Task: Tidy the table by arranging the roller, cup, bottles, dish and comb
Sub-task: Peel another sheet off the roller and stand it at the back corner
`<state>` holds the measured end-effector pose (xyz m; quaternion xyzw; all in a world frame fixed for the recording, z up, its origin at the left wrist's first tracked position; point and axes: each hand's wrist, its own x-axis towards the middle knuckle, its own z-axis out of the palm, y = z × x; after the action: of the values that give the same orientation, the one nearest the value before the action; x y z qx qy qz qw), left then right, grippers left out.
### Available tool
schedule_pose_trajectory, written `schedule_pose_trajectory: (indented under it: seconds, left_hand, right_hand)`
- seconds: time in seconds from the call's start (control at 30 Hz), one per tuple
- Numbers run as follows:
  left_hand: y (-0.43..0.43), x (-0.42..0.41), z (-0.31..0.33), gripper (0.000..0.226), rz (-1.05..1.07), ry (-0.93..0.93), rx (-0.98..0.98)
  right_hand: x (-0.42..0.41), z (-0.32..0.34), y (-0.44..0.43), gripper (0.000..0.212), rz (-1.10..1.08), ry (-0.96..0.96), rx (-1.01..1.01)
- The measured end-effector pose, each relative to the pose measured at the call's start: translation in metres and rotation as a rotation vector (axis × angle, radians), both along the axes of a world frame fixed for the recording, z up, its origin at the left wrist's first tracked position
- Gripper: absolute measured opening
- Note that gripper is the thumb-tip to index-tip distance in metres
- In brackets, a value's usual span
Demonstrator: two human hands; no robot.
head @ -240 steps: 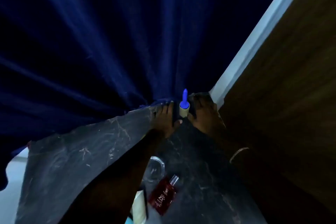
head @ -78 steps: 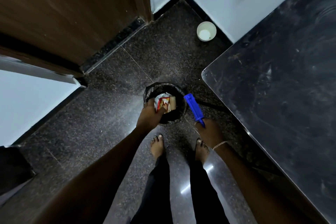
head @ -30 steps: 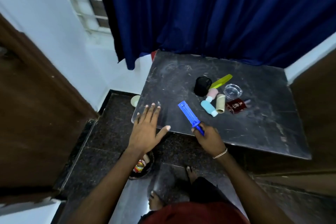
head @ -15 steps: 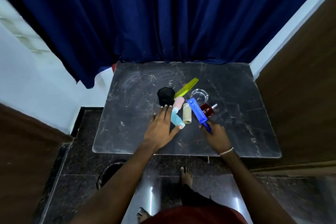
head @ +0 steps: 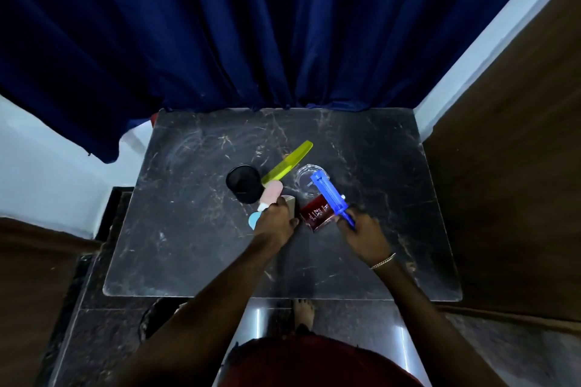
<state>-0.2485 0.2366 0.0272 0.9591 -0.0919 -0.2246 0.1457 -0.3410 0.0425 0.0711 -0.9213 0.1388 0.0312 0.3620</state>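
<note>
On the dark marble table (head: 195,248) lie a black cup (head: 243,183), a yellow-green comb (head: 287,162), a clear glass dish (head: 306,174), a pink bottle (head: 271,195), a light blue bottle (head: 254,220) and a red bottle (head: 316,216). My right hand (head: 363,232) grips the handle of the blue roller (head: 329,195), whose frame hangs over the dish and the red bottle. My left hand (head: 276,220) curls down over the beige roll (head: 290,202), hiding most of it and part of the light blue bottle.
A dark blue curtain (head: 251,41) hangs behind the table's far edge. A wooden panel (head: 518,166) stands close on the right. A black bin (head: 155,319) sits on the floor under the near left corner, beside my foot (head: 303,311).
I came back from the bin to the table with the roller. In the last half second my left hand shifted from the light blue bottle onto the beige roll, and the roller moved right over the red bottle.
</note>
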Motion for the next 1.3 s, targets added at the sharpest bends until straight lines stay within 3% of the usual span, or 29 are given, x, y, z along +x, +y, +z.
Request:
schedule_pose_trajectory:
  seconds: [0.37,0.7,0.97,1.07,1.3]
  left_hand:
    - [-0.015,0.007,-0.014,0.075,0.140,0.054,0.031]
    - [0.015,-0.008,0.015,0.062,0.314,0.004,-0.289]
    - [0.067,-0.029,0.043,0.054,0.302,-0.049,-0.671]
    - [0.082,-0.034,0.050,0.063,0.284,-0.134,-0.666]
    - [0.103,-0.035,0.058,0.058,0.112,-0.235,-0.576]
  right_hand:
    - [0.014,-0.008,-0.027,0.008,0.004,0.023,0.002]
    - [0.020,0.000,-0.029,0.010,0.013,0.011,0.092]
    - [0.013,0.023,-0.018,0.010,0.187,-0.087,0.250]
    - [0.010,0.028,-0.015,0.010,0.333,-0.077,0.255]
    - [0.014,0.036,-0.012,0.014,0.557,-0.004,0.142]
